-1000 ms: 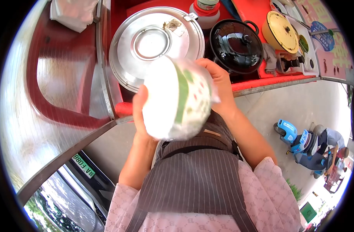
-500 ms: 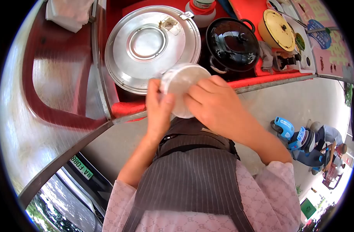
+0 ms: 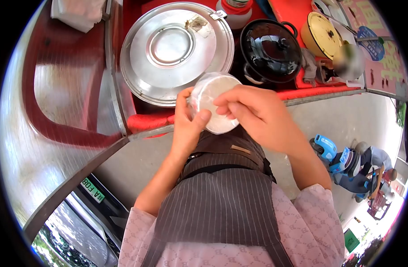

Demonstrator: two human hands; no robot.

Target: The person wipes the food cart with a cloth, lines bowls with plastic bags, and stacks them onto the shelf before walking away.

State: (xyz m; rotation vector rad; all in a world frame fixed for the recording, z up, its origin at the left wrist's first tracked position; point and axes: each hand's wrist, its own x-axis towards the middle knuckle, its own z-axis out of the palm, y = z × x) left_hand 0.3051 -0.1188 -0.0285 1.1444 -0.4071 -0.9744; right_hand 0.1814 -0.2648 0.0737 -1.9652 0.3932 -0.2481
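Head view: a film-wrapped bowl (image 3: 213, 86) is gripped by the left fingers (image 3: 202, 117); the right fingers (image 3: 240, 95) are bunched against it, any pinch unclear; steady support is called for.

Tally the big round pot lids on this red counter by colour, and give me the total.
Silver lid: 1
Black lid: 1
Yellow lid: 1
Total: 3
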